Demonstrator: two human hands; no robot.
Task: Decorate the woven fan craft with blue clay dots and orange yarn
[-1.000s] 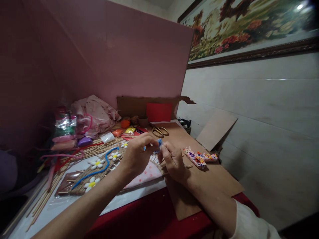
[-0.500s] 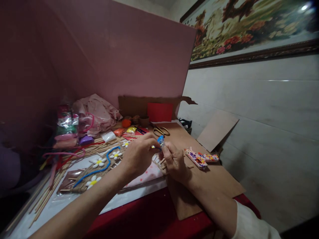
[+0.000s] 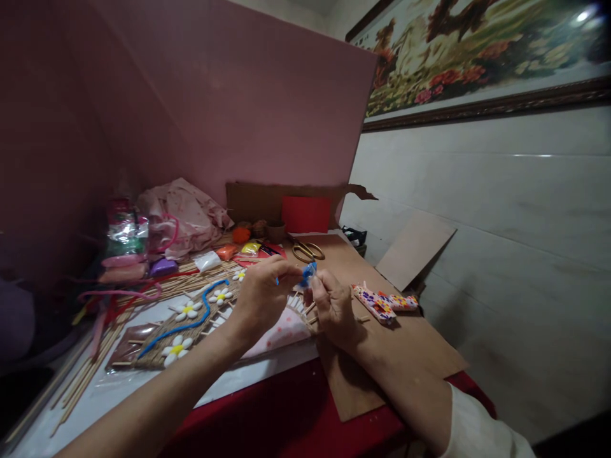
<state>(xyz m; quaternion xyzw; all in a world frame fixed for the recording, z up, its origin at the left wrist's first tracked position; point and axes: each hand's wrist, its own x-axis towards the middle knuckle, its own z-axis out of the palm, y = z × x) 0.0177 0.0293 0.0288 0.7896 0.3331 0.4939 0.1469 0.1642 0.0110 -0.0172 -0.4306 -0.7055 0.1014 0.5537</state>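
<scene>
In front of me my right hand (image 3: 334,308) is closed, pinching a small clear packet of blue clay (image 3: 309,272) between thumb and fingers. My left hand (image 3: 261,296) is also closed, its fingertips at the packet's left side. A speck of blue clay shows at its fingers. Below the hands lies a twine-wrapped craft piece (image 3: 195,326) with sticks poking out. White clay daisies (image 3: 176,350) with yellow centres and a wavy blue clay strand (image 3: 206,312) lie on it. My left hand covers part of the piece, beside a pink dotted patch (image 3: 281,331).
Gold-handled scissors (image 3: 308,252) lie behind the hands. Thin wooden sticks (image 3: 88,378) and bagged clay (image 3: 165,267) are at the left, with crumpled pink cloth (image 3: 184,216) behind. A flower-patterned bundle (image 3: 379,305) rests on brown board (image 3: 420,343) at the right.
My left fingers have moved slightly left from the packet, and a bit of blue now shows at them. My right hand keeps its hold in nearly the same place.
</scene>
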